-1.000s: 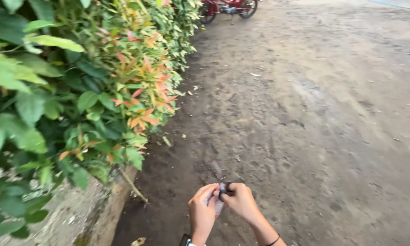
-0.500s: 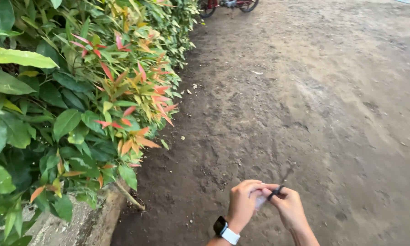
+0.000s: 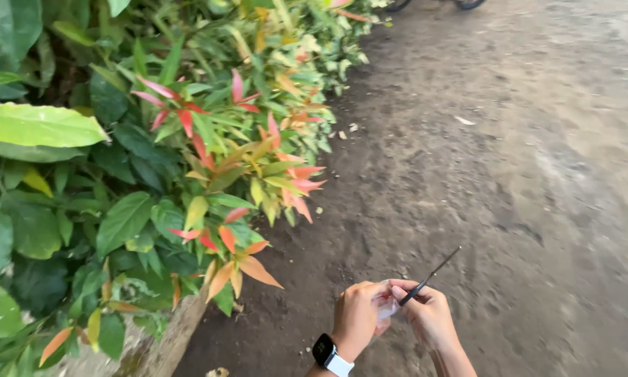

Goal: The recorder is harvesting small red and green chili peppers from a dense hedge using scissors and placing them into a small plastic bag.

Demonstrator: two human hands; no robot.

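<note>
Both hands meet low in the view, over the dirt path (image 3: 509, 174) and just right of the hedge (image 3: 153, 160). The right hand (image 3: 431, 315) is closed in a pinch around a thin black tool (image 3: 429, 277) — probably small scissors or a slim blade, though the view is too soft to settle which — whose tip slants up and to the right. The left hand (image 3: 356, 318), with a smartwatch (image 3: 326, 351) on its wrist, has its fingers curled around a small clear wrapper (image 3: 386, 307), pressed between the two hands right at the tool's grip end. The step in hand looks like freeing or readying the tool from its wrapper. The next move calls for a steady left-hand hold on the wrapper and a clean draw away — with the point kept clear of the left fingers.
</note>
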